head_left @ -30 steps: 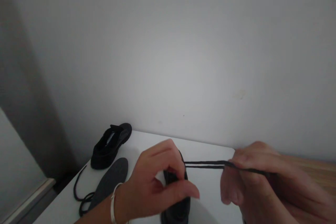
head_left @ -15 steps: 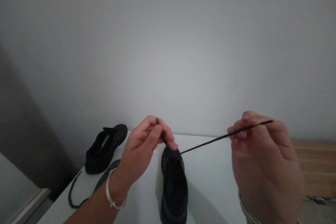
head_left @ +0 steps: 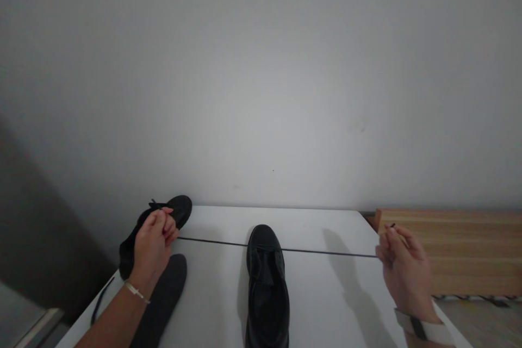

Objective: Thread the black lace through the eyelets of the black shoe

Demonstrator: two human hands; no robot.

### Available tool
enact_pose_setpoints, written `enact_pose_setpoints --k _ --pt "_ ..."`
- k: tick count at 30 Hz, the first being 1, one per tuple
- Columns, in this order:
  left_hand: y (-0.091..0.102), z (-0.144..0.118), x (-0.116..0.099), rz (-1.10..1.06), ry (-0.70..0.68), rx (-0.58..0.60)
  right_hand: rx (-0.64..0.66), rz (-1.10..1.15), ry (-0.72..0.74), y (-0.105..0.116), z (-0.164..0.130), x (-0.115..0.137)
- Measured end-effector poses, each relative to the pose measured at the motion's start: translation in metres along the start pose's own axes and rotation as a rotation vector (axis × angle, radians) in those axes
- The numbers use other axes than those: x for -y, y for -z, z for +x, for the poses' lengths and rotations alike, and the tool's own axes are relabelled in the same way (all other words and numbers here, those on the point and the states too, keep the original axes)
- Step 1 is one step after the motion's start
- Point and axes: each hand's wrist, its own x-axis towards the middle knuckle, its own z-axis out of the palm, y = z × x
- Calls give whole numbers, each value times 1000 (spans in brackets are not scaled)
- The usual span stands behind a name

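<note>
The left hand (head_left: 154, 236) and the right hand (head_left: 402, 269) each pinch one end of the black shoelace (head_left: 326, 253), stretched tight through the front of the black shoe (head_left: 267, 283) on the white table (head_left: 216, 293), so uneven pulling may drag one end out.

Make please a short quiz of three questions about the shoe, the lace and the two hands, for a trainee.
1. True or false: the lace sags loose between the hands.
2. Which hand is beside the insole? A) left hand B) right hand
3. Fill in: the lace passes through the front of the middle ____.

Key: 1 false, it is stretched straight. 2 A. 3 shoe.
</note>
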Motion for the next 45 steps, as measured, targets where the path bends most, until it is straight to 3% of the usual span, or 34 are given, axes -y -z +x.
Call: enact_pose_setpoints --k 6,11,13,16,18,22,28,45 --pt "4 -7 14 216 -72 -53 -28 -174 46 4 0 -45" --pt "-11 -4 13 421 -129 12 196 -314 100 -32 -10 -50" --pt "-23 -8 15 491 -138 110 358 -342 101 -52 -19 -50" --pt "-44 -21 22 558 -125 356 581 -346 94 -75 -36 -53" --pt "-53 -32 29 587 -85 542 724 -349 63 -78 -47 -57" --pt "-54 -48 45 662 -45 740 915 -421 -41 -69 -60 -64" --pt "-48 -58 53 797 -169 923 971 -514 -65 -69 -67 -61" --pt "-50 -66 54 791 -316 951 1009 -590 106 -78 -80 -65"
